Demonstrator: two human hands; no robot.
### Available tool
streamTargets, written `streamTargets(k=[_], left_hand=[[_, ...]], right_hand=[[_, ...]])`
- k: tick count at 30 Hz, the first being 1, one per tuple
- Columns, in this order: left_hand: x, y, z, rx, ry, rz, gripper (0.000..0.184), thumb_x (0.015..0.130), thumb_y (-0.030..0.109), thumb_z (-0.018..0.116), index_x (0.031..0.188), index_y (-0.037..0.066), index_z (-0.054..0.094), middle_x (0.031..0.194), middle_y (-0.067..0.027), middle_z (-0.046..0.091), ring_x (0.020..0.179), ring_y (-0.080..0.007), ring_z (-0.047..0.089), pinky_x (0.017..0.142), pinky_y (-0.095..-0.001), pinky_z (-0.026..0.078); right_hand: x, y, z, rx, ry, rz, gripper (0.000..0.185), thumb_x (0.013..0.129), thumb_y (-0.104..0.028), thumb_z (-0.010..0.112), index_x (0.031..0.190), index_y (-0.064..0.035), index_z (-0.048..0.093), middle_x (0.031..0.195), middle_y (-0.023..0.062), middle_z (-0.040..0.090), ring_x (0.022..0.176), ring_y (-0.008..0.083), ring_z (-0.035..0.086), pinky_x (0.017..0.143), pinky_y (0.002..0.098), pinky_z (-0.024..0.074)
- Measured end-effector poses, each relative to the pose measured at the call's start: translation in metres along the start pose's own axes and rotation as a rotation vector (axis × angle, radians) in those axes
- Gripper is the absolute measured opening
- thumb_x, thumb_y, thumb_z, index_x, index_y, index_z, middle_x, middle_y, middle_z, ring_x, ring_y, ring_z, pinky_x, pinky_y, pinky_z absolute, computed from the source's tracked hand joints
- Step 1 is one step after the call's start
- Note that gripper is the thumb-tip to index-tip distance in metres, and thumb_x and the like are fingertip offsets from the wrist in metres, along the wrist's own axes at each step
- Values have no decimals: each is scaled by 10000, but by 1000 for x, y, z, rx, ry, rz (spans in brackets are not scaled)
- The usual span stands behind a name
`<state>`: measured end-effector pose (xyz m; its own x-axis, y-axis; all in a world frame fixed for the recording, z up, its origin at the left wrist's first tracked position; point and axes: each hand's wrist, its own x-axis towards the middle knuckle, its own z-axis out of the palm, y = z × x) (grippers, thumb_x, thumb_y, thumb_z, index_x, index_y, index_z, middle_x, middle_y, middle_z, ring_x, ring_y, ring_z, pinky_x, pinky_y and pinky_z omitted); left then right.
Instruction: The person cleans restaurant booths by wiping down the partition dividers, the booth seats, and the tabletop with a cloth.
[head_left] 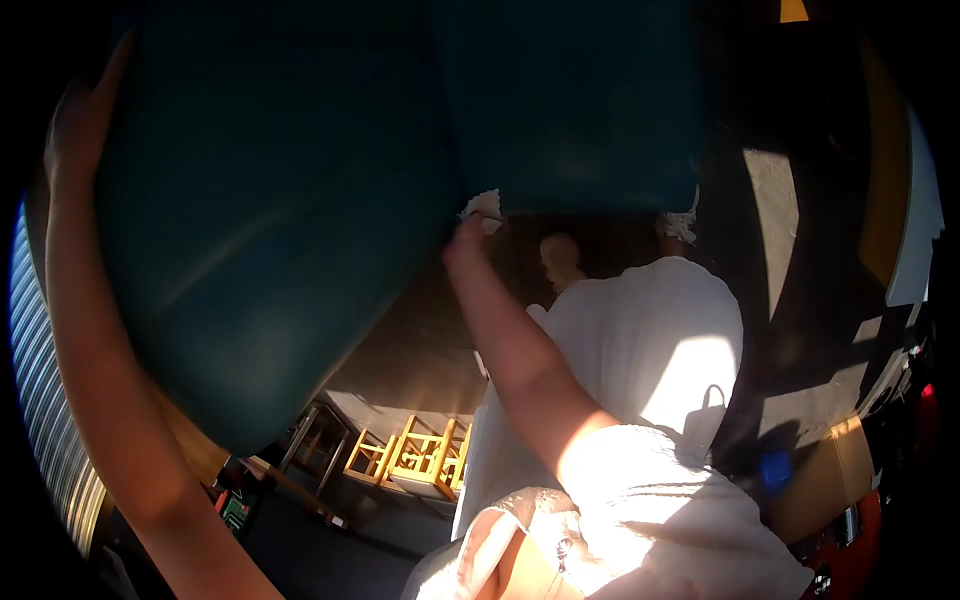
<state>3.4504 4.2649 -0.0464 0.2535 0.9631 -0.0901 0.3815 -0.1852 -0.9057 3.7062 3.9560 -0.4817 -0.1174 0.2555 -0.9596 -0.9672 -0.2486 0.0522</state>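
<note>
A large dark green padded piece with smooth surfaces fills the upper left and middle. Along its left edge my left hand grips it, thumb side upward, with most fingers in shadow. My right hand reaches up to the notch at its lower edge, closed round a white crumpled cloth that touches the green surface. Another white ragged piece shows at the lower right corner of the green piece. What lies behind the green piece is hidden.
Light wooden stools stand on the floor below. White fabric covers the centre right, near a pale rounded shape. An open cardboard box sits at the lower right, and a corrugated metal surface at the far left.
</note>
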Motion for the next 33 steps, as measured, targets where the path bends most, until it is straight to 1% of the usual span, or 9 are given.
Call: streamTargets(k=[3, 5, 6, 8, 10, 11, 17, 21, 33], left_hand=[[7, 9, -4, 31, 149, 15, 593, 899, 171, 503, 1392, 412, 276, 1407, -117, 374, 1226, -320, 453, 951, -405, 448], [9, 29, -30, -448, 252, -385, 560, 899, 494, 442, 1411, 322, 294, 1439, -81, 336, 1279, -308, 385, 1013, -418, 375], [8, 35, -40, -455, 276, -394, 560, 899, 494, 442, 1411, 322, 294, 1439, -81, 336, 1279, -308, 385, 1013, -418, 375], [7, 43, -63, -417, 112, -447, 673, 833, 629, 439, 1384, 250, 367, 1440, -83, 333, 1303, -281, 354, 1039, -405, 349], [3, 47, -86, -468, 39, -469, 629, 855, 583, 449, 1387, 259, 360, 1438, -90, 335, 1301, -283, 356, 1032, -409, 354], [-1, 47, -93, -499, 33, -471, 610, 861, 554, 460, 1384, 254, 365, 1439, -96, 333, 1300, -297, 353, 1027, -414, 358], [-9, 51, -111, -570, 80, -517, 568, 855, 421, 539, 1369, 231, 389, 1424, -117, 349, 1267, -333, 382, 999, -425, 376], [-3, 58, -125, -616, 72, -512, 568, 837, 339, 581, 1357, 193, 405, 1415, -123, 359, 1255, -340, 393, 980, -431, 385], [8, 55, -149, -634, -41, -516, 593, 787, 269, 608, 1335, 134, 425, 1419, -145, 341, 1265, -361, 370, 985, -442, 372]], right_hand=[[-77, -41, 43, -637, 88, 39, 442, 940, -320, 401, 1314, -85, 417, 1367, 140, 402, 1224, 292, 423, 1015, 448, 340], [-124, -65, 71, -1384, -215, -983, 419, 878, -190, 491, 1275, -64, 452, 1355, 171, 396, 1272, 304, 368, 1021, 456, 321], [-114, -75, 72, -1373, -211, -1010, 419, 878, -190, 491, 1275, -64, 452, 1355, 171, 396, 1272, 304, 368, 1021, 456, 321], [-73, -111, 69, -2274, -424, -1643, 497, 798, -126, 535, 1284, -69, 452, 1372, 175, 369, 1317, 305, 305, 1058, 447, 273], [-46, -170, 49, -2453, -969, -1720, 525, 767, -94, 542, 1284, -85, 452, 1420, 138, 326, 1336, 288, 281, 1083, 451, 235], [-51, -202, 54, -2501, -972, -1724, 558, 769, -109, 545, 1313, -85, 424, 1424, 130, 324, 1333, 285, 284, 1081, 454, 238], [-69, -359, 45, -2327, 453, -1576, 680, 801, -185, 588, 1387, -23, 282, 1454, 162, 264, 1341, 317, 256, 1102, 435, 211], [-82, -366, 91, -2048, 537, -1559, 661, 827, -178, 584, 1381, 3, 272, 1435, 187, 279, 1328, 331, 271, 1090, 423, 227], [12, -366, 225, -1760, 560, -882, 607, 913, -442, 429, 1318, 5, 363, 1213, 249, 479, 1105, 384, 497, 932, 438, 398]])
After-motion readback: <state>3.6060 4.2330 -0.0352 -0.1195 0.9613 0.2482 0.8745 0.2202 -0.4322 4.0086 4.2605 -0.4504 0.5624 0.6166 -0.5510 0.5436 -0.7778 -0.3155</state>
